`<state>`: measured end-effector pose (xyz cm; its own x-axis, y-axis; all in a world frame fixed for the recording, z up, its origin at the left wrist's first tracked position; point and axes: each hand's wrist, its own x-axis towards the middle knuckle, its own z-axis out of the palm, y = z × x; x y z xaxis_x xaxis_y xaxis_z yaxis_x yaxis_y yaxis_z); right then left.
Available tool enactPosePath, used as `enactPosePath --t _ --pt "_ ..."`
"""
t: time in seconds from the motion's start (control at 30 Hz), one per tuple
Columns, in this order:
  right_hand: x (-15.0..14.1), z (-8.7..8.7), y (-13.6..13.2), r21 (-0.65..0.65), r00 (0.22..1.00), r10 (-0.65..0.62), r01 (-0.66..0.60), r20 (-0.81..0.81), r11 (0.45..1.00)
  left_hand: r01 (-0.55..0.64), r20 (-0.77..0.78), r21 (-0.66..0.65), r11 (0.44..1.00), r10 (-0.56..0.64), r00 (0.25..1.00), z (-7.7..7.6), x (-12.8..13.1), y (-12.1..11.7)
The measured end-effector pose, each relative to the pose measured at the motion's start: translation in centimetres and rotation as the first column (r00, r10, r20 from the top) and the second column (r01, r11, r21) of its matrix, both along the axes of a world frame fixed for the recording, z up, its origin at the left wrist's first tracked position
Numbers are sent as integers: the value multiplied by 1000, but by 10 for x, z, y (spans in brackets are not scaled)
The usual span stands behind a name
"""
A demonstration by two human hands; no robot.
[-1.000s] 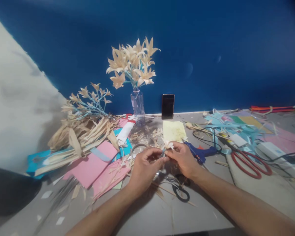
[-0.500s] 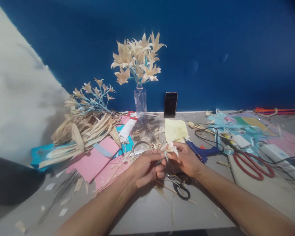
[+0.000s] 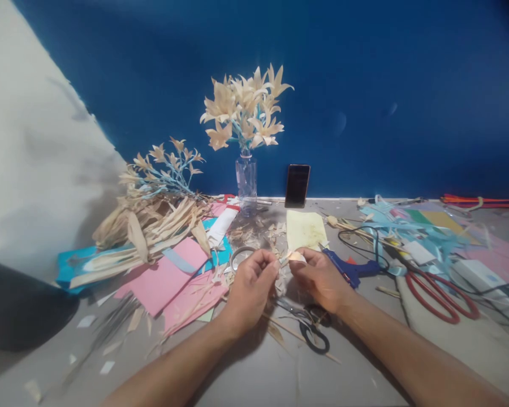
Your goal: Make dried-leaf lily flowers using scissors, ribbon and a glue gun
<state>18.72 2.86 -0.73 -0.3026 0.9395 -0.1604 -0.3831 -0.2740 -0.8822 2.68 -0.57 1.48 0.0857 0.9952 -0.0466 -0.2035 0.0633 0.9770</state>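
My left hand (image 3: 251, 285) and my right hand (image 3: 320, 278) meet over the middle of the grey table (image 3: 246, 373), fingers pinched together. Between their fingertips is a small cream straw flower (image 3: 294, 256), mostly hidden by the fingers. A roll of clear tape (image 3: 240, 256) lies just beyond my left hand. Black-handled scissors (image 3: 310, 330) lie on the table under my right wrist. A blue glue gun (image 3: 348, 269) rests right of my right hand.
A clear bottle vase (image 3: 246, 180) with cream straw flowers (image 3: 246, 110) and a dark phone (image 3: 297, 185) stand against the blue wall. Straw strips (image 3: 148, 226) and pink paper (image 3: 165, 277) lie left. Red scissors (image 3: 443, 294), blue ribbon (image 3: 394, 223) and cables lie right.
The flower's petals showed spread above my fingers earlier; now my fingers close over it and it sits lower. The view has shifted slightly left.
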Motion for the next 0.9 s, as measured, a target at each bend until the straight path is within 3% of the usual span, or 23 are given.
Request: enactPosePath --t 0.2,0.4,0.57,0.63,0.73,0.8,0.9 --pt "-13 5 -13 -116 993 21 -35 -120 993 -151 -385 262 953 246 890 -4 2 -3" --pt "-18 5 -15 -158 983 -53 25 -175 987 -124 -458 389 913 308 834 -4 7 -5" --pt "-15 7 -13 -149 981 -72 45 -181 988 -145 -429 298 944 268 863 -4 8 -7" --pt "-14 6 -13 -141 982 -55 29 -183 990 -133 -351 161 978 182 918 -3 8 -8" --pt "-11 4 -12 -111 984 -22 2 -174 994 -31 -77 -82 996 24 997 -1 8 -6" --pt "-10 3 -10 -95 987 1 -17 -161 995 85 146 -206 975 -55 988 -2 7 -2" --pt "-7 0 -9 -83 988 47 -60 -146 995 298 403 -340 892 -148 903 -3 2 4"
